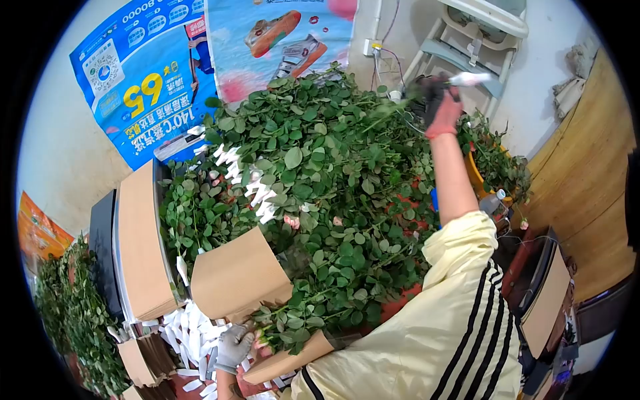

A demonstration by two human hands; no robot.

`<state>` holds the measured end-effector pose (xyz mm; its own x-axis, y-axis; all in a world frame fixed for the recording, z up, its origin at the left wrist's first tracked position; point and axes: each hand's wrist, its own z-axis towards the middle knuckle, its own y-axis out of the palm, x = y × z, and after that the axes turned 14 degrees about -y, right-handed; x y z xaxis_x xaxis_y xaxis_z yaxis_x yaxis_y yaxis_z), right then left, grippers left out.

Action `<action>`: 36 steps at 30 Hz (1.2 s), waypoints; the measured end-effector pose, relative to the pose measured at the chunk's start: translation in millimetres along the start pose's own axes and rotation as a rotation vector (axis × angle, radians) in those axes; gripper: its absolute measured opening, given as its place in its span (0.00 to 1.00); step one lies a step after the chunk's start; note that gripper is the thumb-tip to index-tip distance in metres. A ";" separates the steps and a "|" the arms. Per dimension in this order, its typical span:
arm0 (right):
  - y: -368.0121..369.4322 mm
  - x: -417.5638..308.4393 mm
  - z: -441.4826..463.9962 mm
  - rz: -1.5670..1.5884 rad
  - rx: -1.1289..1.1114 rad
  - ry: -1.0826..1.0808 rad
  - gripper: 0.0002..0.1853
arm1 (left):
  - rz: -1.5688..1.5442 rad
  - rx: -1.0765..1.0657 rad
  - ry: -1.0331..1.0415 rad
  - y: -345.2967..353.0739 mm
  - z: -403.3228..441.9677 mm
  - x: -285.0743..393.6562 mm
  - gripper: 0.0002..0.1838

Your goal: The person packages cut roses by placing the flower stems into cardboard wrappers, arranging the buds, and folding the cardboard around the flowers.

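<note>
My right hand, in a red and black glove, is raised at the upper right. Its fingers are closed around a rose stem, and a white sleeve covers the flower head; leaves blur to the left. Low in the view, my left hand, in a pale glove, has its fingers curled beside pink rose heads. What it holds, if anything, is hidden. White foam sleeves lie loose to its left. A large heap of leafy roses spreads between the hands, with a row of white-sleeved heads along its left side.
Curved brown cardboard sheets stand above my left hand, with a taller cardboard stack to the left. More greenery lies far left. A yellow bucket of roses, a plastic bottle and a white high chair are at the right.
</note>
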<state>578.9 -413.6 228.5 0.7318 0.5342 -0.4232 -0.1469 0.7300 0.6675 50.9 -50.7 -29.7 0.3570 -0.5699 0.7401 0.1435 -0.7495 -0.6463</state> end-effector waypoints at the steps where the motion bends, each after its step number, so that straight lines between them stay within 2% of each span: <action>1: 24.4 -36.1 -15.2 -0.068 0.082 -0.035 0.11 | 0.017 0.001 0.004 0.7 -0.3 -0.9 0.14; 3: 3.5 -38.8 -4.1 -0.064 -0.050 -0.178 0.14 | 0.012 0.017 0.024 -3.3 0.5 13.7 0.13; 4: 7.1 -46.9 -13.1 -0.176 -0.095 -0.219 0.14 | 0.067 0.017 0.015 -2.9 1.3 14.5 0.14; 5: -8.6 -37.2 -13.4 -0.367 -0.127 -0.391 0.12 | 0.115 0.031 -0.020 -0.8 -2.8 14.2 0.14; 7: 8.1 -44.7 -50.6 -0.845 -0.253 -0.388 0.10 | 0.137 0.051 -0.009 -2.9 -9.5 17.0 0.15; 9: 32.1 -50.6 -94.3 -0.610 -0.325 -0.307 0.15 | 0.097 0.068 0.052 -3.9 -8.6 16.2 0.17; 11: 38.1 -36.5 -120.7 -0.728 -0.680 -0.530 0.21 | 0.115 -0.065 -0.099 -7.6 -9.5 20.8 0.19; 13: 59.1 -30.3 -156.2 -0.649 -0.973 -0.771 0.25 | 0.118 -0.011 -0.045 -9.2 -8.7 25.1 0.18; 15: 105.3 -32.1 -194.4 -0.516 -1.040 -1.020 0.26 | 0.112 0.010 -0.021 -6.8 -10.9 22.0 0.19; 16: 138.1 -41.6 -208.7 -0.357 -1.205 -0.859 0.25 | 0.075 -0.011 -0.051 -5.9 -12.1 22.0 0.20; 17: 165.5 -48.3 -229.7 -0.404 -1.261 -0.751 0.23 | 0.042 -0.043 -0.074 -3.8 -12.0 22.4 0.20; 18: 189.7 -43.6 -246.9 -0.291 -1.307 -0.695 0.22 | 0.029 -0.047 -0.087 -2.2 -13.5 19.5 0.20; 20: 219.9 18.6 -295.9 -0.362 -1.433 -0.878 0.25 | 0.017 -0.043 -0.076 -2.1 -14.3 16.5 0.21; 21: 209.0 45.5 -313.4 -0.451 -1.425 -0.875 0.25 | -0.010 -0.033 -0.030 4.3 -10.4 10.1 0.21; 23: 217.0 80.8 -355.9 -0.577 -1.584 -0.896 0.29 | -0.003 -0.031 -0.037 7.7 -19.8 17.4 0.21; 25: 186.8 70.1 -337.5 -0.581 -1.725 -0.408 0.29 | 0.020 0.009 -0.001 7.2 -13.9 2.9 0.21; 27: 140.3 107.7 -327.5 -0.821 -1.744 -0.239 0.25 | -0.078 0.031 -0.011 16.2 -12.8 -3.1 0.20; 29: 123.6 115.0 -310.0 -0.974 -1.760 0.011 0.23 | -0.076 0.012 -0.050 10.9 -21.7 5.6 0.20; 31: 72.4 174.9 -283.5 -1.292 -1.567 0.052 0.18 | -0.111 -0.013 -0.109 10.2 -12.0 5.0 0.19; 33: 57.5 193.6 -273.3 -1.305 -1.530 -0.042 0.15 | -0.133 -0.057 -0.241 4.7 -14.0 15.1 0.19; 34: 59.3 204.7 -271.6 -1.311 -1.508 -0.134 0.13 | 0.002 -0.063 -0.218 2.8 -12.3 16.5 0.19; 35: 53.8 208.0 -278.7 -1.314 -1.512 -0.139 0.13 | -0.045 -0.045 -0.200 5.4 -12.9 16.6 0.19; 36: 70.8 229.9 -272.7 -1.368 -1.602 -0.151 0.13 | 0.074 0.029 -0.165 9.8 -13.4 3.7 0.18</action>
<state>555.3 -122.9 11.4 0.8668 -0.4980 0.0273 0.1551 0.2171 -0.9638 41.3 -64.7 -30.7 0.5139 -0.5586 0.6511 0.1367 -0.6960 -0.7050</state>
